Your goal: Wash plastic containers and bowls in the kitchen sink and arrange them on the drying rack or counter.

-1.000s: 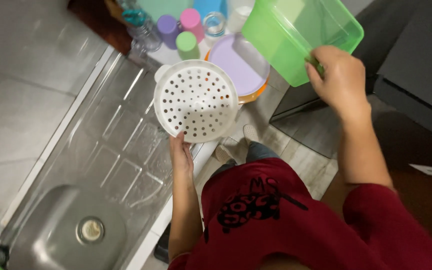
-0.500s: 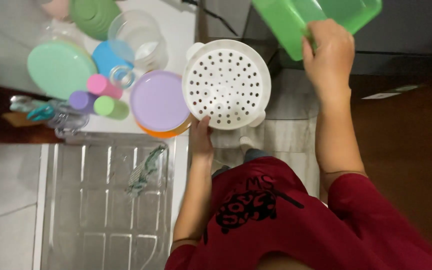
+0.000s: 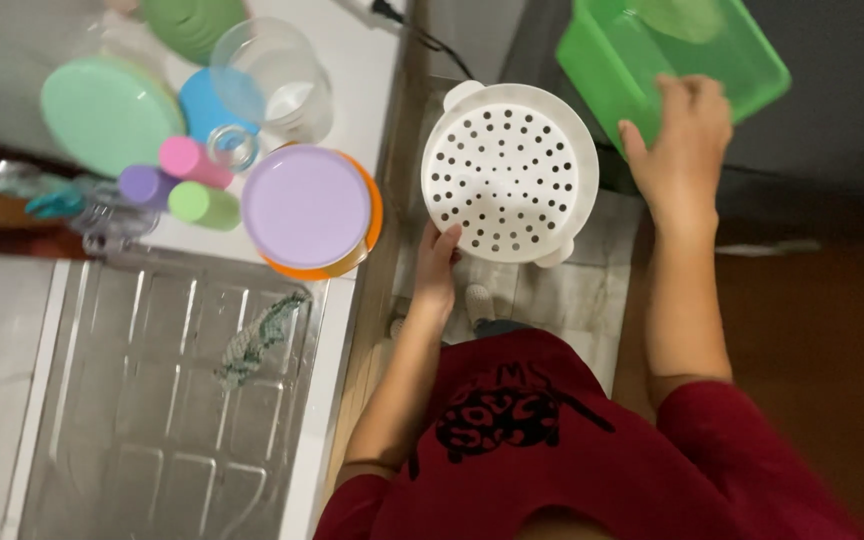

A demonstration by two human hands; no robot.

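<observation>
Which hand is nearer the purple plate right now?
Left. The left hand grips the white colander's lower edge, just right of the purple plate. The right hand is farther right, holding the green bin beyond the colander.

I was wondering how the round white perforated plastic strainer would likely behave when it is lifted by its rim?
The round white perforated plastic strainer probably stays stiff: it keeps its shape though the left hand grips only one edge. It looks light, since it is thin and full of holes. It may tilt easily, being held off-centre.
</observation>
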